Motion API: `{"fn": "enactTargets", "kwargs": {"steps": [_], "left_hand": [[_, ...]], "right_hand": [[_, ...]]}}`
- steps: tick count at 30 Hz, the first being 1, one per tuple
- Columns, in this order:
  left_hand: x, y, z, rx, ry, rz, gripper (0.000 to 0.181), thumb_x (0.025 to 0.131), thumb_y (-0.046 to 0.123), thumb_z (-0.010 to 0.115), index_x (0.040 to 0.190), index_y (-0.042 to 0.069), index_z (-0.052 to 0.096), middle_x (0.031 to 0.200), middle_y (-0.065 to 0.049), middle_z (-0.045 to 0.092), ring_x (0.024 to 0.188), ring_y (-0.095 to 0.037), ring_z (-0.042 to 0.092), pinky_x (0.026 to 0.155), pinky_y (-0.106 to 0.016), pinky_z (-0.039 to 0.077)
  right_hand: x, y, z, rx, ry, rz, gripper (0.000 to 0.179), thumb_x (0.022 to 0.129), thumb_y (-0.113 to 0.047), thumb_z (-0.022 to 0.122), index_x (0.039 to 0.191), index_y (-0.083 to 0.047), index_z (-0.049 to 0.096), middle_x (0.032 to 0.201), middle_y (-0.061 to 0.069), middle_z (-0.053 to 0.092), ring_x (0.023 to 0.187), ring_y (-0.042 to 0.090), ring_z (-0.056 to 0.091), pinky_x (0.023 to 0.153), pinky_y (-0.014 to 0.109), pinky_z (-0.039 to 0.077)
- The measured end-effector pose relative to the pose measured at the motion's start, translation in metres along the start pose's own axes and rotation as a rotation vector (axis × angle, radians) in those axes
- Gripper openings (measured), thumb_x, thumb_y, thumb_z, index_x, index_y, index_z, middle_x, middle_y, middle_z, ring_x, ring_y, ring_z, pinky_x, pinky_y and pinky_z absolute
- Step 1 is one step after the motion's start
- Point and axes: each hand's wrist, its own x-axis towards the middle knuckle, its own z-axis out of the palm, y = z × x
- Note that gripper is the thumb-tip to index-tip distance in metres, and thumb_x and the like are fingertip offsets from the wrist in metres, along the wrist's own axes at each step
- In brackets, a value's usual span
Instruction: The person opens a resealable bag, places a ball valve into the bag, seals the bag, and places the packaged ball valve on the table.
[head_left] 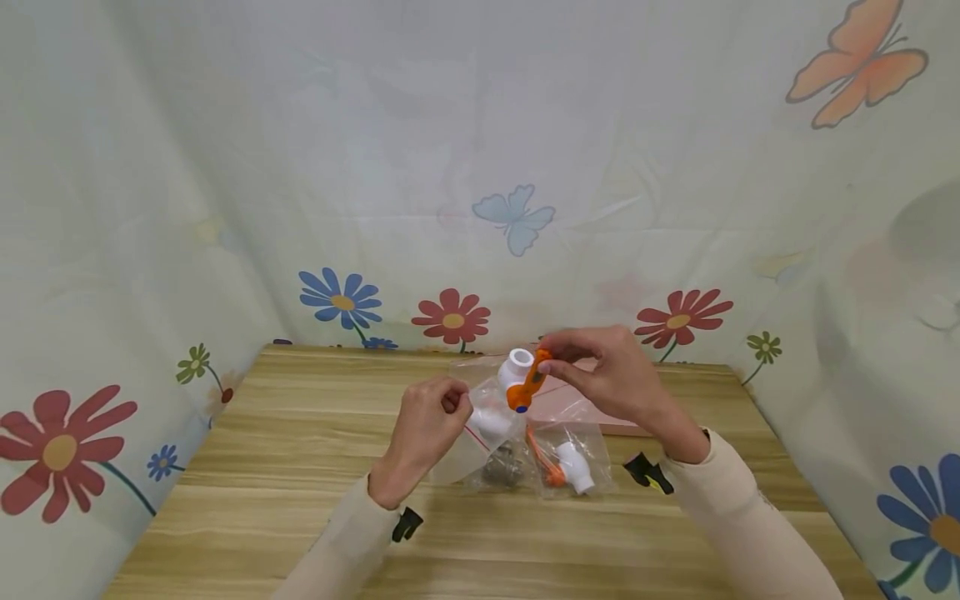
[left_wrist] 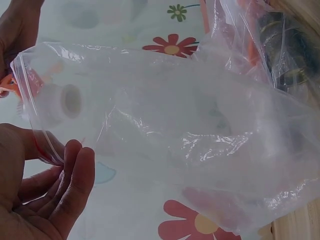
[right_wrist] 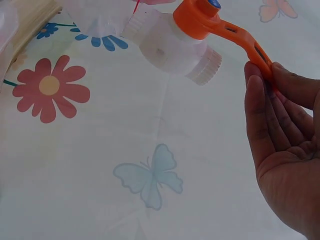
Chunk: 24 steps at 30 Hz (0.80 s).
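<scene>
My right hand [head_left: 611,371] pinches the orange lever handle [right_wrist: 245,40] of a white plastic ball valve [head_left: 512,375] by its end, holding it up above the table. A blue cap sits on the handle's hub. Thumb and fingers of my left hand [head_left: 431,421] pinch the rim of a clear zip bag [left_wrist: 150,110] with a red line along its mouth. In the left wrist view, the valve overlaps the bag's mouth and shows through the plastic. Farther down, something white [head_left: 491,422] appears through the plastic.
On the wooden table [head_left: 300,467] lies a clear bag with another white valve [head_left: 573,467] and its orange handle. Beside it, a bag holds a dark object [head_left: 502,467]. A flat pink item [head_left: 622,421] lies behind. A flowered curtain [head_left: 450,125] surrounds the table.
</scene>
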Motion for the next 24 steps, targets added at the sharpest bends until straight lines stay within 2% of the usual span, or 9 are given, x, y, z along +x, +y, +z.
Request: {"fn": "enactTargets", "kwargs": {"steps": [6,11,18,21,24], "left_hand": [[-0.001,0.002,0.0,0.005,0.003,-0.009,0.004,0.083,0.004,0.07,0.084,0.005,0.074,0.071,-0.001,0.068,0.058,-0.007,0.057,0.058,-0.017,0.05],[-0.001,0.004,0.001,0.01,0.009,-0.01,0.004,0.083,0.004,0.07,0.084,0.005,0.074,0.071,-0.003,0.069,0.059,-0.008,0.058,0.058,-0.018,0.051],[-0.001,0.006,0.001,0.003,0.0,-0.042,0.004,0.084,0.006,0.071,0.086,0.004,0.074,0.073,-0.004,0.07,0.06,-0.008,0.059,0.059,-0.017,0.051],[-0.001,0.008,0.0,0.004,0.005,-0.038,0.004,0.084,0.007,0.071,0.086,0.004,0.074,0.073,-0.005,0.07,0.06,-0.009,0.059,0.059,-0.017,0.051],[-0.001,0.009,0.0,0.002,0.011,-0.022,0.004,0.084,0.006,0.071,0.085,0.004,0.074,0.072,-0.005,0.07,0.059,-0.01,0.059,0.059,-0.016,0.051]], "right_hand": [[-0.008,-0.003,0.007,-0.179,-0.018,0.049,0.027,0.086,-0.033,0.074,0.113,-0.029,0.072,0.092,-0.019,0.073,0.083,-0.003,0.069,0.067,0.023,0.054],[-0.011,-0.005,0.008,-0.236,0.001,0.069,0.028,0.085,-0.038,0.074,0.113,-0.033,0.072,0.091,-0.02,0.073,0.083,-0.003,0.068,0.065,0.023,0.052],[-0.011,-0.007,0.014,-0.087,0.041,-0.049,0.031,0.08,-0.018,0.08,0.11,-0.016,0.074,0.092,-0.006,0.077,0.08,0.004,0.072,0.07,0.019,0.056],[-0.01,-0.006,0.018,-0.031,0.051,-0.094,0.029,0.078,-0.012,0.081,0.107,-0.012,0.074,0.09,-0.003,0.077,0.077,0.005,0.072,0.07,0.017,0.056],[-0.009,-0.004,0.022,0.056,0.034,-0.107,0.027,0.079,-0.007,0.08,0.105,-0.009,0.073,0.091,0.0,0.076,0.079,0.007,0.072,0.072,0.02,0.057]]}}
